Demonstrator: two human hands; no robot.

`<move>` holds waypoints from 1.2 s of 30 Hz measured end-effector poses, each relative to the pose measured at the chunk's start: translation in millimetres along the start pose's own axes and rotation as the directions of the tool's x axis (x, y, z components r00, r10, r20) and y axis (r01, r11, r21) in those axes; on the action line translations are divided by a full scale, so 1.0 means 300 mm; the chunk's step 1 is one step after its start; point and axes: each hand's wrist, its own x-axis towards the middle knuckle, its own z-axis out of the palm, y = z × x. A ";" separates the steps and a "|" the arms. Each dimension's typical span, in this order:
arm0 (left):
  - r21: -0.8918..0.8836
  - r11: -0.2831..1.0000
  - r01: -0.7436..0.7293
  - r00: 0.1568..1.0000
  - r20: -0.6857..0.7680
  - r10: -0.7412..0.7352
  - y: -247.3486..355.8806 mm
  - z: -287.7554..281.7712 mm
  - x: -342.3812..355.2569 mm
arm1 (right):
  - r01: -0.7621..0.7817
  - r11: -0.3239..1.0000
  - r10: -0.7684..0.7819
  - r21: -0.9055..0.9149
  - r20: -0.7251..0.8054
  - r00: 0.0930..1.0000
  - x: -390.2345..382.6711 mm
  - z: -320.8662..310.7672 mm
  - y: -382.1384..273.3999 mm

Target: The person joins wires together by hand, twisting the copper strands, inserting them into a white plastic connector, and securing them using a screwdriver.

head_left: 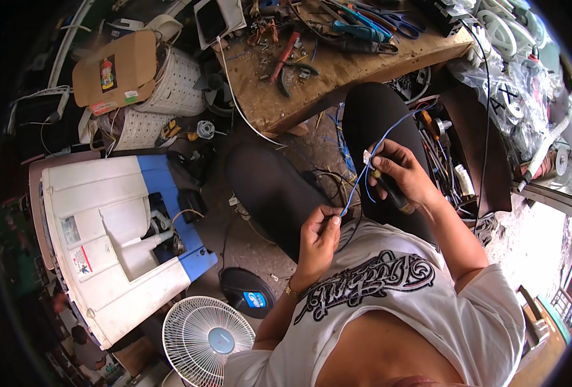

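My left hand (319, 238) pinches a thin blue wire (349, 198) just above my lap, between my dark-clad knees. My right hand (399, 173) is closed on a dark-handled tool (397, 194) with a yellowish part, its tip mostly hidden. The same blue wire runs up past the fingers of that hand, crossing a small white piece (366, 157) at my fingertips, and trails off toward the upper right. A loop of the wire hangs below that crossing.
Ahead stands a wooden workbench (337, 58) with pliers and scattered parts. At left are a white-and-blue machine housing (73, 193), a cardboard piece (86, 84) and a fan (186, 338). At right are a tool bin (461, 151) and bagged parts (512, 97). Another person (86, 348) shows at lower left.
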 end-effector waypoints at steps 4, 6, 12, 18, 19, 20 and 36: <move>-0.010 1.000 0.000 1.000 0.005 0.000 -0.008 -0.003 -0.008 | 0.028 0.999 -0.029 -0.029 -0.037 0.999 0.009 -0.006 -0.014; -0.024 1.000 0.011 1.000 0.005 -0.011 -0.010 -0.001 -0.013 | 0.006 0.998 -0.011 -0.057 -0.095 0.995 0.009 -0.024 -0.037; -0.002 0.999 -0.033 0.990 0.141 0.033 -0.023 -0.036 -0.018 | 0.096 0.979 -0.121 -0.181 -0.132 0.984 0.029 -0.060 -0.164; 0.042 0.957 -0.286 0.921 0.289 0.262 0.132 0.049 0.170 | 0.112 0.950 -0.069 -0.292 0.153 0.986 0.049 0.012 -0.189; 0.041 0.940 -0.338 0.908 0.275 0.314 0.158 0.049 0.203 | 0.154 0.941 -0.095 -0.300 0.201 0.975 0.051 0.023 -0.192; 0.142 0.916 -0.376 0.904 0.274 0.328 0.191 0.043 0.228 | 0.148 0.937 -0.092 -0.317 0.182 0.979 0.039 0.023 -0.189; 0.039 0.877 -0.479 0.811 0.402 0.425 0.200 0.073 0.264 | 0.522 0.627 -0.630 -0.578 0.020 0.777 -0.040 0.021 -0.347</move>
